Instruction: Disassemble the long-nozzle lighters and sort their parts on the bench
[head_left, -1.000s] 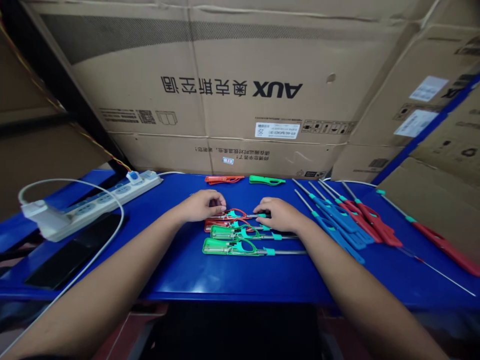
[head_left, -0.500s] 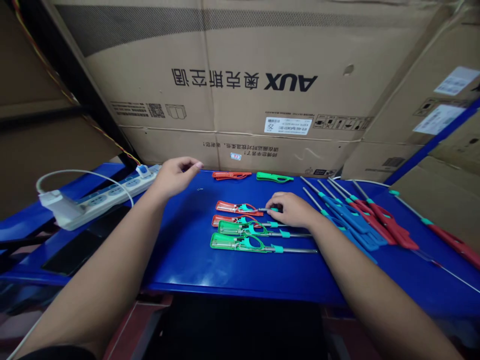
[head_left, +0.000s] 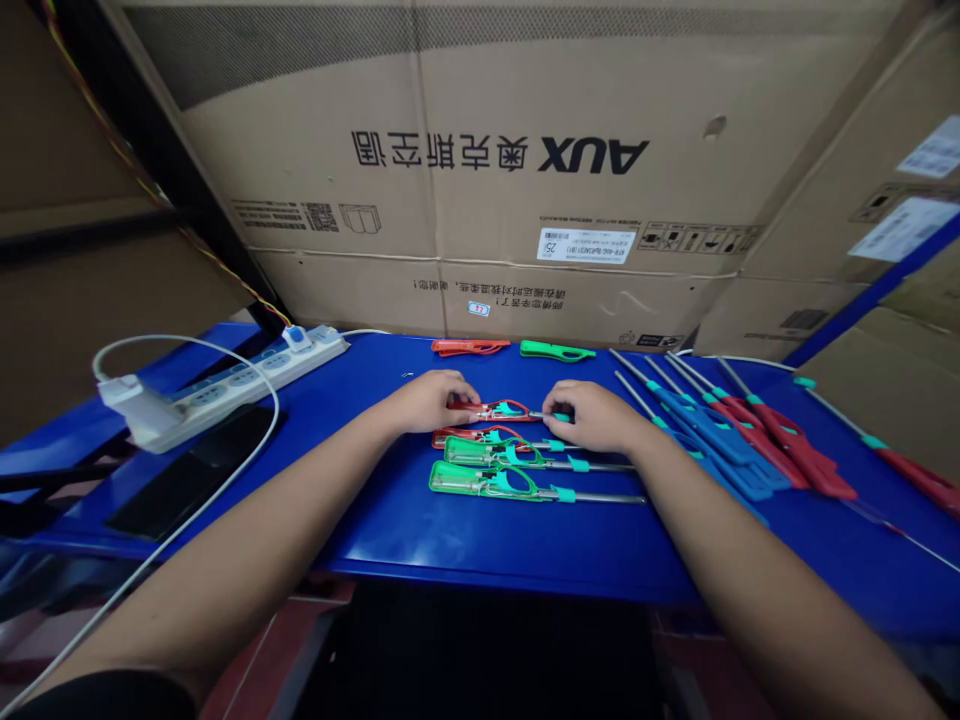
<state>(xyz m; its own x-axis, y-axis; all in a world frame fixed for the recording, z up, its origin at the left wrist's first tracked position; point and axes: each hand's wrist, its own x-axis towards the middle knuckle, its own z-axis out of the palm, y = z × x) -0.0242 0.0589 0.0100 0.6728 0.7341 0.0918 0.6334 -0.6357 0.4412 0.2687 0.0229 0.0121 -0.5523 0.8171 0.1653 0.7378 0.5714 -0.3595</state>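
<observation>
A red plastic utility lighter [head_left: 504,410] is partly covered by the left hand [head_left: 433,402] and the right hand [head_left: 589,415]; a long red-handled utility lighter [head_left: 915,477] is cut off by the right edge.

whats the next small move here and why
Probably lift the red-framed lighter slightly, keeping it level: the left hand is at its body, the right hand is at its metal tube, and another red-framed lighter lies close below it.
</observation>
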